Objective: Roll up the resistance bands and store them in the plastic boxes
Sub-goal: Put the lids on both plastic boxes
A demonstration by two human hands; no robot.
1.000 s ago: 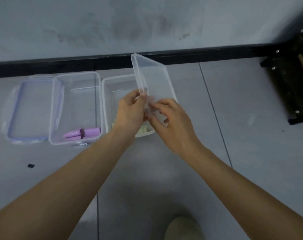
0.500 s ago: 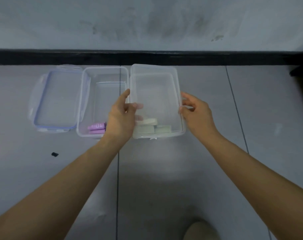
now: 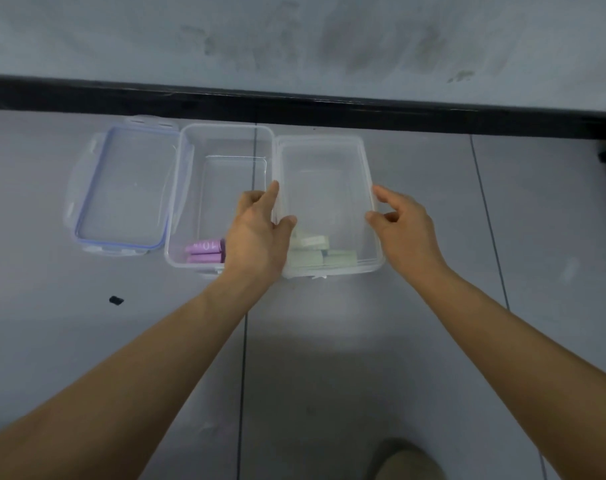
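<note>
Two clear plastic boxes stand side by side on the grey floor. The left box (image 3: 222, 147) is open, with purple rolled bands (image 3: 204, 251) at its near end. A clear lid (image 3: 324, 188) lies flat on top of the right box (image 3: 377, 264), and pale green rolled bands (image 3: 317, 258) show through at the near end. My left hand (image 3: 256, 237) grips the lid's left edge, thumb on top. At the lid's right edge, my right hand (image 3: 405, 230) has its fingers apart and its fingertips at the rim.
A second lid with a blue seal (image 3: 121, 188) lies flat on the floor left of the boxes. A black baseboard (image 3: 294, 109) and wall run just behind them. A small black scrap (image 3: 116, 300) lies at the near left. My shoe (image 3: 405, 459) shows at the bottom.
The clear lid, tilted upright one second ago, has come down flat onto the right box. My hands moved apart to its two long edges, and my right fingers have loosened.
</note>
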